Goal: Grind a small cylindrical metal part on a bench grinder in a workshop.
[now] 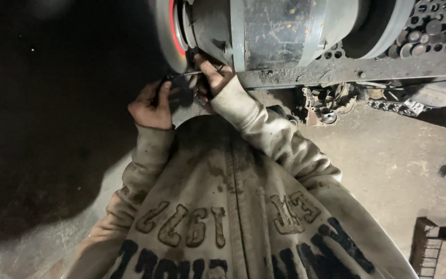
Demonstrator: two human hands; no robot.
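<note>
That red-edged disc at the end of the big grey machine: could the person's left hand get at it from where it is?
Probably yes. The left hand grips a thin rod just below the disc, and nothing visible lies between them. The right hand works beside the disc, not across the way.

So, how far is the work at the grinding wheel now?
Done: nothing finished shows. In hand: the left hand and the right hand hold a thin metal rod against the grinding wheel on the bench grinder. Left: cannot tell, the rod's tip is hidden.
</note>
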